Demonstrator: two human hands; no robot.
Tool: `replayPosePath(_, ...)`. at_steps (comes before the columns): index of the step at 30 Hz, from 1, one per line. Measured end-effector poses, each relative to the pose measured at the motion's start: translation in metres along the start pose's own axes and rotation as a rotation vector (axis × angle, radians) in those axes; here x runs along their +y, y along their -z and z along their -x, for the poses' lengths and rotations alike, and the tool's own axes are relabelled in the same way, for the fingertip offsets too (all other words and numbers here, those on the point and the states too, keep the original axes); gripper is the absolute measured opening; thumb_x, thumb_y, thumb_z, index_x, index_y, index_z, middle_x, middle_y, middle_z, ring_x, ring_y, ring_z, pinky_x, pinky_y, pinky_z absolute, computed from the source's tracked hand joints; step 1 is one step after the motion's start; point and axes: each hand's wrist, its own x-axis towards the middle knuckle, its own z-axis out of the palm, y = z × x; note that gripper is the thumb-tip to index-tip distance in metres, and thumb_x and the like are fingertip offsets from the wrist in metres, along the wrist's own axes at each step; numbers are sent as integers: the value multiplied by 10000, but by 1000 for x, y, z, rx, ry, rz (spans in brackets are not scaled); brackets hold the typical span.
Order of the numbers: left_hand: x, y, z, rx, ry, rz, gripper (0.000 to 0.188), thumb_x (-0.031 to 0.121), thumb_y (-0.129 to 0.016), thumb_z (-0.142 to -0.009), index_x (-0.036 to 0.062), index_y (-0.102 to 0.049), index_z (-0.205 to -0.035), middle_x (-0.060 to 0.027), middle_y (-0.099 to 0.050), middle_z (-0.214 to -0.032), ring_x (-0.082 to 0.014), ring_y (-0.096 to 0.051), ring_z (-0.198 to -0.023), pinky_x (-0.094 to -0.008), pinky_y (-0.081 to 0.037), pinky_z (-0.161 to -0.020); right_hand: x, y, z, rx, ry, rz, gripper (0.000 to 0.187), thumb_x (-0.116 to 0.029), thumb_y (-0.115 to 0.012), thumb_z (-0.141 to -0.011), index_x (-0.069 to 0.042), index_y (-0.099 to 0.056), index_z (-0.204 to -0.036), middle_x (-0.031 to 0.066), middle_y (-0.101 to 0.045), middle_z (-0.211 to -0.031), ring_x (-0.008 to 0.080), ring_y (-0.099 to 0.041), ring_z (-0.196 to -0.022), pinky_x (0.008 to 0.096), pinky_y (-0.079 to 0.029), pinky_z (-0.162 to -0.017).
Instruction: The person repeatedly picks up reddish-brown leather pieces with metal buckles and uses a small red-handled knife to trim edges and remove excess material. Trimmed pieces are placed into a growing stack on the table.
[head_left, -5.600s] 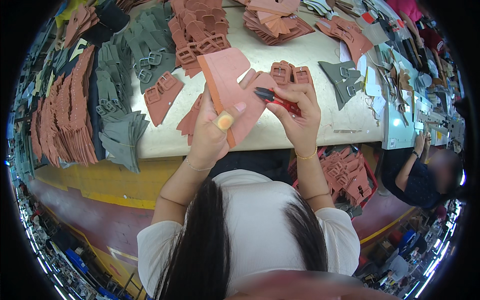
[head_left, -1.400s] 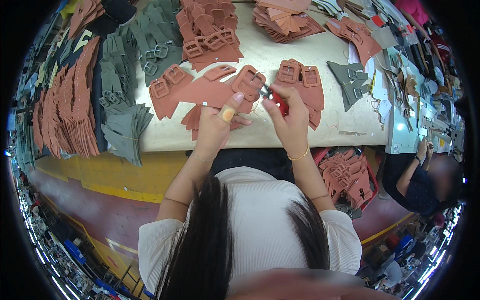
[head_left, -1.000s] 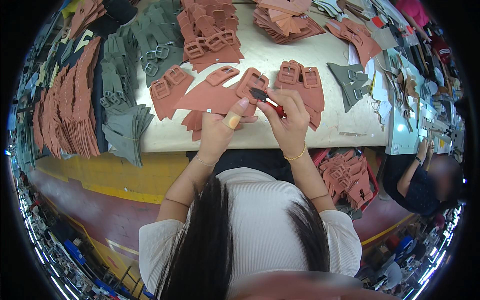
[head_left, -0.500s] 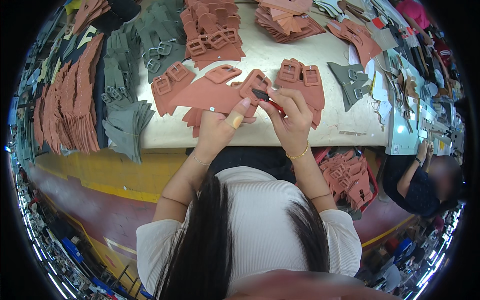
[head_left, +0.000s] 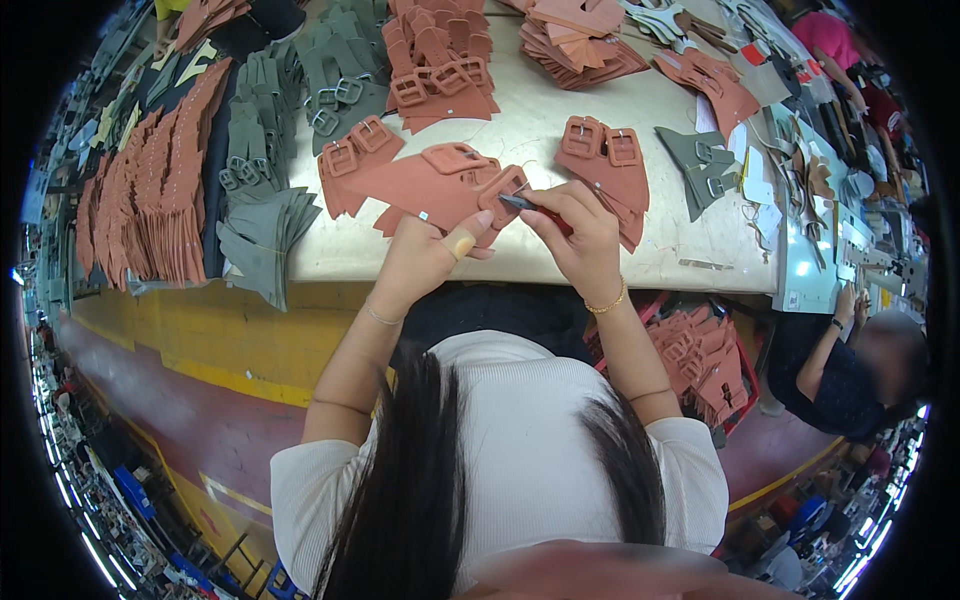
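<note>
Stretching across the upper half, a pale table (head_left: 690, 230) is loaded with flat rust-coloured and grey-green pieces. Below it, a person in a white top (head_left: 545, 430) is seen from above. On the left, a long stack of rust-coloured pieces (head_left: 155, 170) is laid in an overlapping row, with grey-green straps (head_left: 265, 110) heaped just beside it. Farther back, a pile of buckled straps (head_left: 445, 60) is set left of a flatter pile (head_left: 585, 45). Under the near edge, to the right, a red basket (head_left: 751, 375) is filled with similar pieces. Near the table's front, before the body, a rust-coloured buckled piece (head_left: 410, 185) is held, its wide end toward the left and its two covered buckles toward the right; whether it rests on the pieces beneath cannot be told. Its lower edge is pinched by the left hand (head_left: 430, 255), thumb on top, fingers partly hidden below. By the right hand (head_left: 580, 230), thumb and fingers closed together, a small cutter (head_left: 518, 203) is gripped, its dark tips pointed at the right-hand buckle; contact cannot be made out. A tan band (head_left: 460, 243) is worn on the left thumb, and a gold bracelet (head_left: 606, 303) on the right wrist. On the held piece, a tiny white tag (head_left: 424, 216) is seen.
</note>
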Motion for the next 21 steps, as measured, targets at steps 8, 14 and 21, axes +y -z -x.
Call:
replayPosePath(8,-19,-23,13,63,-88,263,382,239,-503,-989,-84,-525,-1192,-132,-626,-1088,-198,-642,-984,-353,-564,-874,-27,-16,24,-12,-473,-270,270,-198,-796,-770,3,-628,-835,10,-523,-671,74,-433,-618,218,-403,-573)
replayPosePath(14,-27,-24,23,88,-87,269,410,268,-484,-997,-105,-546,-1156,-135,-620,-1097,-174,-631,-954,-379,-528,-945,-32,-10,30,-15,-420,-503,169,-108,-686,-871,3,-584,-796,-25,-502,-664,36,-428,-629,201,-355,-558)
replayPosePath(21,-24,-3,17,14,93,623,399,282,-461,-984,-67,-554,-1155,-150,-656,-928,-187,-675,-759,-338,-593,-743,-20,20,19,73,-254,-122,398,-48,-678,-852,-22,-605,-1242,44,-648,-922,133,-586,-803,243,-465,-754)
